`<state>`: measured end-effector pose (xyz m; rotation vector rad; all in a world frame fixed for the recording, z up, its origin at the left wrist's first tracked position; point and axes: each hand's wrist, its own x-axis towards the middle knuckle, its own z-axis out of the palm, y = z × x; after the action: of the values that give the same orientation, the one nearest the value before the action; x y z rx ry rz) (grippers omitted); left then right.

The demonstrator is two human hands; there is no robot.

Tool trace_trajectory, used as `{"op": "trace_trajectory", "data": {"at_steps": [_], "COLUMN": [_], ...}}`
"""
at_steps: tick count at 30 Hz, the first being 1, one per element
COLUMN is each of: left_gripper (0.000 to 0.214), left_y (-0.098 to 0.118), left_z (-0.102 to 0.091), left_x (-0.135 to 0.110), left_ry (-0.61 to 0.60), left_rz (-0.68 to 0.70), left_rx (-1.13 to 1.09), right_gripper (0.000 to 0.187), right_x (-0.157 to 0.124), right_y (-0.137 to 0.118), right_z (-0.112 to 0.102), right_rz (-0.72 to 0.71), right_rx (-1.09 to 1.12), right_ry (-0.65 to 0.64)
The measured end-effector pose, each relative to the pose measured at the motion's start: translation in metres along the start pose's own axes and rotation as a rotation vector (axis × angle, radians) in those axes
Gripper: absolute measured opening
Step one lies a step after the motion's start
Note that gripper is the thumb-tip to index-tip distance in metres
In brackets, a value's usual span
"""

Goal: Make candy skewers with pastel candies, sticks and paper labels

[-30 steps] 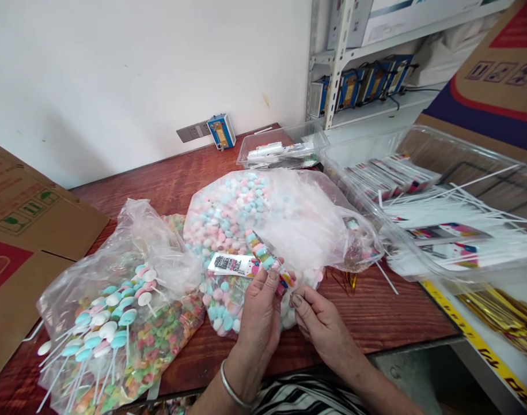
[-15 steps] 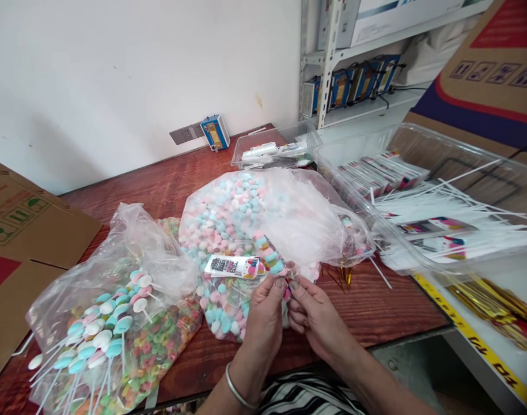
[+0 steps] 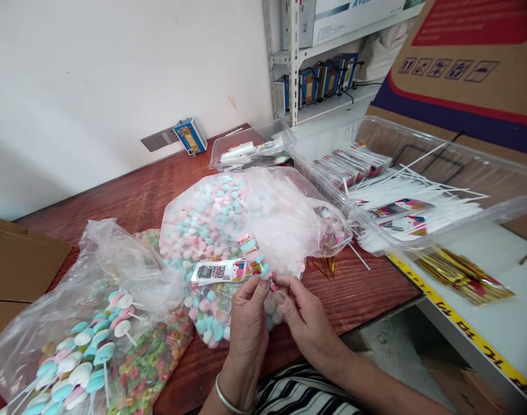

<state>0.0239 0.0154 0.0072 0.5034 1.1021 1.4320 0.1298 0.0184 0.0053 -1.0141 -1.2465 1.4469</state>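
My left hand (image 3: 248, 320) is closed, thumb and finger pinching the lower end of a marshmallow candy (image 3: 254, 256) in a clear printed wrapper. The candy points up and away, its pastel layers showing. At the wrapper's gathered end, my right hand (image 3: 304, 311) is closed in a pinch; a small pink and red bit shows between the two hands. Under and behind them lies a big clear bag of pastel marshmallows (image 3: 203, 230). On that bag, just left of the candy, rest flat printed wrappers (image 3: 217, 271). Gold twist ties (image 3: 328, 265) lie to the right.
At left, marshmallow lollipops (image 3: 79, 369) lie on a bag of coloured ring candy (image 3: 151, 357). A clear bin (image 3: 474, 225) at right holds white sticks and wrapper packs. A smaller clear tray (image 3: 250, 153) stands behind. Gold ties (image 3: 462, 274) lie on the white table. Cardboard boxes flank both sides.
The camera view has turned to the right, so the scene sits further left. Both hands remain at the candy's lower end; the right hand's fingers have shifted at the gathered wrapper.
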Motion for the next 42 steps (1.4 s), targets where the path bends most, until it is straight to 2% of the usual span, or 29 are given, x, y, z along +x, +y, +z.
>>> {"op": "trace_trajectory", "data": {"at_steps": [2,3,5,8,10,12,13,15,18,20,21,23,27,32,35,39,42], "left_gripper": [0.017,0.018,0.021,0.034,0.036,0.028,0.025,0.022,0.024,0.025,0.025,0.023,0.022,0.017,0.021,0.028,0.029], "left_y": [-0.002,-0.001,0.001,0.005,0.006,0.004,0.004,0.003,0.005,0.007,0.008,0.008,0.005,0.008,0.015,0.027,0.032], "left_z": [0.000,-0.002,-0.006,-0.015,-0.019,-0.020,-0.020,-0.019,-0.019,-0.019,-0.019,-0.018,-0.017,-0.034,-0.042,-0.041,-0.038], "left_x": [0.001,0.002,0.003,0.003,0.003,0.002,0.002,0.004,0.010,0.013,0.014,0.013,0.011,0.016,0.019,0.019,0.016], "left_ry": [0.036,0.029,-0.038,-0.245,-0.343,-0.330,-0.292,-0.194,-0.068,-0.015,-0.004,-0.009,-0.039,-0.039,-0.014,0.008,0.017], "left_rz": [0.036,0.031,-0.037,-0.228,-0.289,-0.265,-0.233,-0.157,-0.029,0.020,0.029,0.034,0.053,0.125,0.182,0.190,0.216], "left_rx": [0.036,0.036,0.009,-0.013,0.003,0.026,0.038,0.054,0.072,0.104,0.120,0.145,0.193,0.352,0.500,0.678,0.743], "right_gripper": [0.026,0.028,0.029,0.030,0.034,0.038,0.038,0.035,0.022,0.018,0.018,0.016,0.018,0.016,0.016,0.017,0.017], "right_x": [-0.001,-0.001,0.000,0.001,0.000,-0.001,-0.002,-0.004,-0.004,0.000,0.004,0.012,0.026,0.025,0.020,0.017,0.015], "right_y": [0.001,0.001,0.002,0.005,0.010,0.015,0.017,0.019,0.020,0.023,0.025,0.030,0.036,0.024,0.015,0.012,0.012], "right_z": [0.000,-0.001,-0.003,-0.008,-0.010,-0.013,-0.015,-0.024,-0.047,-0.065,-0.073,-0.083,-0.087,-0.089,-0.094,-0.100,-0.102], "right_rz": [-0.078,-0.042,0.151,0.447,0.531,0.539,0.511,0.351,0.026,-0.046,-0.047,-0.038,-0.034,-0.050,-0.080,-0.136,-0.164], "right_rx": [-0.071,0.000,0.294,0.774,0.907,0.858,0.751,0.347,-0.508,-0.965,-1.120,-1.283,-1.312,-1.234,-1.093,-0.814,-0.836], "right_ry": [0.047,0.022,-0.116,-0.414,-0.582,-0.631,-0.601,-0.439,-0.036,0.162,0.207,0.223,0.207,0.162,0.127,0.138,0.165]}}
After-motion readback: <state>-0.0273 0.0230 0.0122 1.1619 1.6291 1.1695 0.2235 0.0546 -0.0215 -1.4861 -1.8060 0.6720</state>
